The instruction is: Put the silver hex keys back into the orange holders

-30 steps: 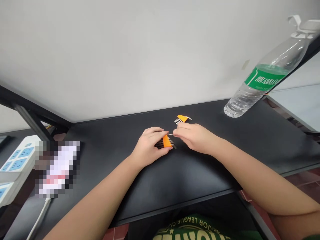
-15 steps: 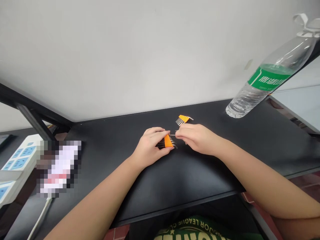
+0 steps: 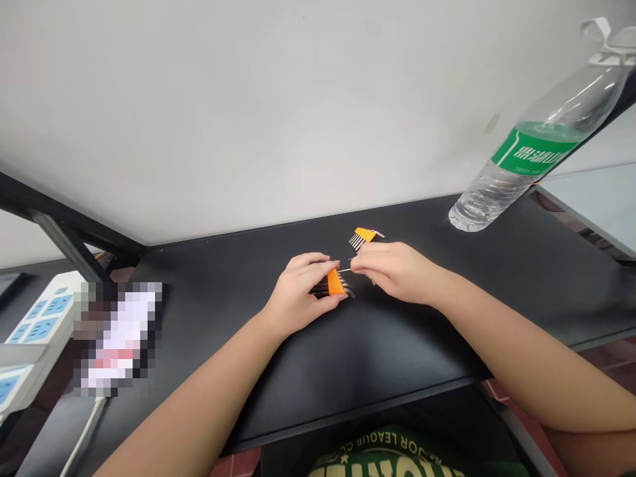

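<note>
Your left grip [image 3: 301, 288] is clasping an orange, wedge-shaped plastic holder [image 3: 336, 283] above the black table [image 3: 358, 358], while your right grip [image 3: 392, 268] is pinching a thin, pale metal rod [image 3: 344, 270]. Several dark, bent metal keys [image 3: 322, 289] are already sitting in the holder; the rod is seemingly the unfinished part, though whether it is entering or leaving isn't showing. Those keys are lying lengthwise across you, bent ends pointing toward your right grip; the rod is running nearly parallel. Just beyond your right grip, a second orange holder [image 3: 366, 234] is resting, its silvery shafts pointing left and nearward.
</note>
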`<state>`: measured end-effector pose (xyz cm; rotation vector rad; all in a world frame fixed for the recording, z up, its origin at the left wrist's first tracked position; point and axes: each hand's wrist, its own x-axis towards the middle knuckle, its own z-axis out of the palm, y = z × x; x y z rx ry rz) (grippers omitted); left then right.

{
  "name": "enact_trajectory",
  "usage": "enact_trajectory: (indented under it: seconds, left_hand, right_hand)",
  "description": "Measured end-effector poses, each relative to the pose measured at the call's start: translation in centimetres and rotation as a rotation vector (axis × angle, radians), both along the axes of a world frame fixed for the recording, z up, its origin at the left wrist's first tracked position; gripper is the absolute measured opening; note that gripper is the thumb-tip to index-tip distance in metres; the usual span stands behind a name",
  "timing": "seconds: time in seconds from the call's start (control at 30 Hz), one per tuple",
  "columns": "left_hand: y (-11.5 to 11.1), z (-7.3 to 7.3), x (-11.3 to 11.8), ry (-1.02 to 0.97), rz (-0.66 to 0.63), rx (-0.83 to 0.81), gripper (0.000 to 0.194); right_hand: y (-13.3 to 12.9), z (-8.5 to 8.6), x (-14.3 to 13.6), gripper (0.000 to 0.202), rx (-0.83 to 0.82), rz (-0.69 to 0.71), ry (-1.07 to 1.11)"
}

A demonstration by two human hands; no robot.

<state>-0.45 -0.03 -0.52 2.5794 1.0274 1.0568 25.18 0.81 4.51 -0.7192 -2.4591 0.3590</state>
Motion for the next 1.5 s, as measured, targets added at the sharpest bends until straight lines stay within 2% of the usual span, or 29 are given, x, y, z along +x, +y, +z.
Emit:
enact_trajectory:
  seconds: [0.27,0.4,0.5,0.57,0.63,0.7,0.8,0.87,0.93,1.03,1.1,1.2,1.33,1.37,1.43,1.5]
  left_hand:
    - [0.0,-0.1,0.0,-0.013,-0.023,0.044,0.048]
    - [-0.1,0.0,0.2,0.019,-0.072,0.057,0.049]
    - [-0.3,0.2,0.4,0.049,-0.102,0.032,0.043]
    - [-0.4,0.5,0.5,0.030,-0.103,0.046,0.041]
    - [-0.5,0.8,0.6,-0.023,-0.098,0.106,0.046]
    - [-0.7,1.0,0.6,-0.069,-0.098,0.172,0.054]
    - [-0.8,1.2,0.6,-0.074,-0.109,0.206,0.057]
    - [-0.8,1.1,0.7,-0.063,-0.107,0.204,0.056]
    - [-0.8,1.0,0.7,-0.057,-0.098,0.194,0.054]
    - [-0.7,0.7,0.7,-0.041,-0.094,0.147,0.053]
    - [-0.6,0.6,0.6,-0.018,-0.096,0.110,0.053]
    - [-0.6,0.5,0.6,0.002,-0.087,0.087,0.054]
    - [-0.5,0.5,0.5,0.001,-0.076,0.084,0.057]
    - [-0.5,0.5,0.5,0.003,-0.071,0.082,0.057]
    - [-0.5,0.5,0.5,0.009,-0.063,0.074,0.057]
    - [-0.4,0.4,0.5,0.008,-0.063,0.071,0.055]
  right_hand:
    - [-0.2,-0.8,0.0,0.027,0.122,-0.003,-0.023]
    - [-0.5,-1.0,-0.5,0.028,0.037,0.041,-0.024]
    - [-0.3,-1.5,-1.1,0.020,-0.182,0.072,0.102]
    - [0.1,-1.9,-1.4,0.009,-0.434,0.029,0.254]
    - [0.4,-2.4,-1.6,0.021,-0.745,-0.018,0.366]
    - [0.7,-2.8,-1.7,0.036,-1.015,0.007,0.388]
    - [1.0,-2.8,-1.4,0.045,-1.172,0.113,0.323]
    - [1.2,-2.6,-1.0,0.038,-1.134,0.124,0.256]
    - [1.2,-2.2,-0.7,0.026,-1.020,0.063,0.254]
    - [0.9,-1.7,-0.6,0.020,-0.864,-0.044,0.389]
    - [0.6,-1.7,-1.0,0.019,-0.810,-0.067,0.433]
    - [0.1,-2.0,-1.7,0.020,-0.791,-0.072,0.419]
    - [0.2,-2.6,-1.9,0.023,-0.885,-0.082,0.405]
    - [0.4,-2.6,-1.7,0.023,-0.850,-0.091,0.376]
    - [1.0,-2.4,-0.8,0.022,-0.636,-0.140,0.287]
    - [1.8,-2.0,0.4,0.019,-0.309,-0.227,0.164]
